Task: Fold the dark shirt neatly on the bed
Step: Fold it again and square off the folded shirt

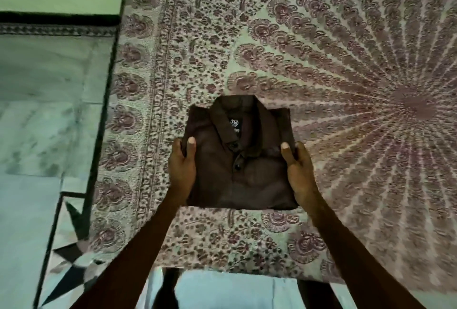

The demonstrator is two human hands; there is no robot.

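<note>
Dark brown collared cotton shirt (241, 158) folded square, on patterned bedspread (321, 49) | left hand (181, 170), right hand (298, 172) gripped opposite side edges | risk: uneven release, layers slumped, collar skewed

Folded shirt (241, 160) lay on the bedspread (321, 61), near its front edge, collar (237, 116) away from the person. Left hand (181, 170) gripped shirt's left side, right hand (300, 172) its right. Floor (44, 111) lay left of bed.
</note>
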